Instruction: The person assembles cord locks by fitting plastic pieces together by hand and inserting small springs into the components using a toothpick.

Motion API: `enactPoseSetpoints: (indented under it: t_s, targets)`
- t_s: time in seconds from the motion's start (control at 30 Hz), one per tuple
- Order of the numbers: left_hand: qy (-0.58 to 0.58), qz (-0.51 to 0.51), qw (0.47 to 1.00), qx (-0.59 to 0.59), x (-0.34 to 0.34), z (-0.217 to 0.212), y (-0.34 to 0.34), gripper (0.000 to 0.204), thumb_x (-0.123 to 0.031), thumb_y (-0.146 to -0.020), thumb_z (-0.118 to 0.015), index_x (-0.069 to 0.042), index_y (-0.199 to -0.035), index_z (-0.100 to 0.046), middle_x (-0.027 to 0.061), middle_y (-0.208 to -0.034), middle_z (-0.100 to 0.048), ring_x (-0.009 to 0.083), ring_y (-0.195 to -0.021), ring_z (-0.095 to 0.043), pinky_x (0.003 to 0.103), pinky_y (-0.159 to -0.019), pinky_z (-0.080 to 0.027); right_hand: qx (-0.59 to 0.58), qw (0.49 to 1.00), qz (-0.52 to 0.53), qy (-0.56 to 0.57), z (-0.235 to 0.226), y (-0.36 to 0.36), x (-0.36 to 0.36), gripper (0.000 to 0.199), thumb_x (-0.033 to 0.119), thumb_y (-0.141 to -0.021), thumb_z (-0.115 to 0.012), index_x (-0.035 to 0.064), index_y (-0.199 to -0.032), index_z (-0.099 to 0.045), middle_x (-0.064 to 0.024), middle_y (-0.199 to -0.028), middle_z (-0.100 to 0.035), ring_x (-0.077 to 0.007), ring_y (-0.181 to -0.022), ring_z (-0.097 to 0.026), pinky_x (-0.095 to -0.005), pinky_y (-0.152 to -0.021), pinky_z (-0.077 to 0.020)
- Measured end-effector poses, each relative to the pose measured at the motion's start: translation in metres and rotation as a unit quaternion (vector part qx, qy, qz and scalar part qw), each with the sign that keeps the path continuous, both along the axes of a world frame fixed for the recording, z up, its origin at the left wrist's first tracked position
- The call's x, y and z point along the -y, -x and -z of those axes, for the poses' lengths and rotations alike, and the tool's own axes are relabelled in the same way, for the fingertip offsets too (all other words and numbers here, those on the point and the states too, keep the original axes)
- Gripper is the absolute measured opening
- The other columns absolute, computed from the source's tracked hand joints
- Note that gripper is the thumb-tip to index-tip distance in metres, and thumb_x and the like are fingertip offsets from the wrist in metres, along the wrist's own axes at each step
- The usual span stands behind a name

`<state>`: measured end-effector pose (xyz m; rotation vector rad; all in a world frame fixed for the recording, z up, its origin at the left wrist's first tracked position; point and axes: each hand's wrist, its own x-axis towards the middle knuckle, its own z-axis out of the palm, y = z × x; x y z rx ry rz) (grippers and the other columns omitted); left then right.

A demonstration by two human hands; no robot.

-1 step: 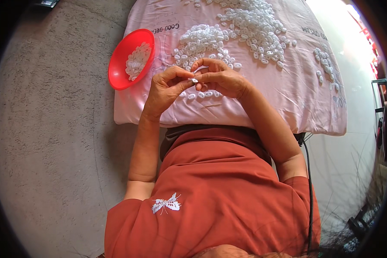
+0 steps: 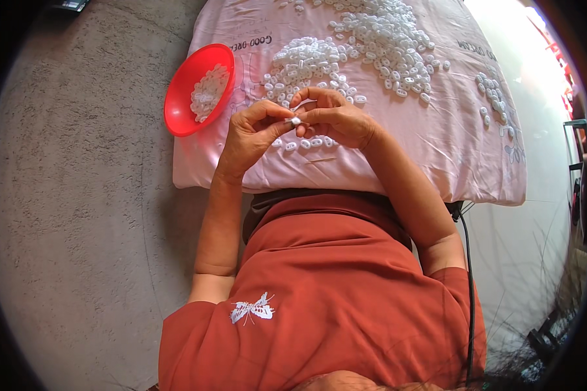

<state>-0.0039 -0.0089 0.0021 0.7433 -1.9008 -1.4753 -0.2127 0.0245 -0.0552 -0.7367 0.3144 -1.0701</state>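
Above the near part of the cloth-covered surface [image 2: 385,150], my two hands meet at their fingertips. My left hand [image 2: 246,135] pinches a small white piece [image 2: 296,121] between thumb and forefinger. From the other side, my right hand [image 2: 341,121] closes thumb and forefinger on the same piece, its other fingers curled. Fingers cover most of the piece, so its full shape is hidden. Just beyond and below my hands lie loose white oval pieces [image 2: 305,144] with two holes each. A thin pale stick [image 2: 320,159] rests on the pink cloth nearer to me.
To the left, a red bowl [image 2: 179,107] holds a heap of small whitish pieces [image 2: 209,92]. A big pile of white ovals [image 2: 391,49] spreads at the far side, with a smaller pile [image 2: 306,58] before it. Several more ovals [image 2: 492,94] lie near the right edge. A black cable [image 2: 469,280] hangs at my right.
The white piece between my fingertips has turned slightly and shows more of its white surface. Both hands stay in nearly the same place.
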Motion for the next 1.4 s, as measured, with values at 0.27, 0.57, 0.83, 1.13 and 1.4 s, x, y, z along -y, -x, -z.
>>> enactPoseSetpoints:
  t_s: [0.27,0.57,0.83,1.13,1.4]
  targets:
    - [0.080,-0.026,0.994,0.067,0.001,0.003,0.000,0.014,0.006,-0.089,-0.071,0.000,-0.101,-0.073,0.0034,-0.096,-0.069,0.0103,-0.092,-0.066,0.024,-0.083,-0.055,-0.037,0.999,0.027,0.014,0.004,0.002,0.003,0.023,0.000,-0.091,-0.064,-0.0008,-0.113,-0.057,-0.0108,-0.096,-0.070,-0.0173,-0.087,-0.072,-0.0256,-0.077,-0.0591]
    - [0.051,-0.063,0.994,0.077,-0.001,0.003,0.001,0.006,0.002,-0.089,-0.071,0.000,-0.095,-0.071,0.0021,-0.090,-0.069,0.0070,-0.081,-0.064,0.023,-0.073,-0.052,-0.085,0.994,0.048,0.041,0.007,-0.003,0.003,0.019,0.005,-0.094,-0.068,0.0009,-0.109,-0.057,-0.0105,-0.096,-0.070,-0.0177,-0.088,-0.072,-0.0283,-0.079,-0.0599]
    - [0.093,-0.070,0.978,0.175,0.001,-0.002,0.000,0.007,-0.002,-0.094,-0.068,0.002,-0.100,-0.069,0.0003,-0.092,-0.069,0.0052,-0.084,-0.063,0.021,-0.074,-0.051,-0.196,0.967,0.114,0.117,0.009,-0.009,0.003,0.014,0.010,-0.099,-0.065,-0.0009,-0.105,-0.059,-0.0081,-0.096,-0.070,-0.0166,-0.087,-0.072,-0.0296,-0.077,-0.0603]
    - [0.063,-0.076,0.982,0.164,0.001,0.002,0.002,0.009,-0.006,-0.093,-0.069,0.003,-0.096,-0.070,0.0021,-0.085,-0.071,0.0053,-0.078,-0.062,0.024,-0.069,-0.050,-0.244,0.950,0.152,0.122,0.007,-0.011,0.001,0.010,0.007,-0.099,-0.063,-0.0015,-0.105,-0.061,-0.0074,-0.093,-0.070,-0.0141,-0.084,-0.071,-0.0274,-0.075,-0.0586]
    - [0.116,-0.069,0.965,0.225,-0.002,0.012,-0.012,0.008,-0.002,-0.092,-0.068,0.002,-0.098,-0.070,0.0021,-0.089,-0.069,0.0074,-0.081,-0.063,0.023,-0.071,-0.050,-0.220,0.956,0.171,0.096,0.019,-0.009,0.010,0.011,0.008,-0.099,-0.064,-0.0016,-0.105,-0.063,-0.0088,-0.092,-0.072,-0.0142,-0.081,-0.070,-0.0274,-0.074,-0.0592]
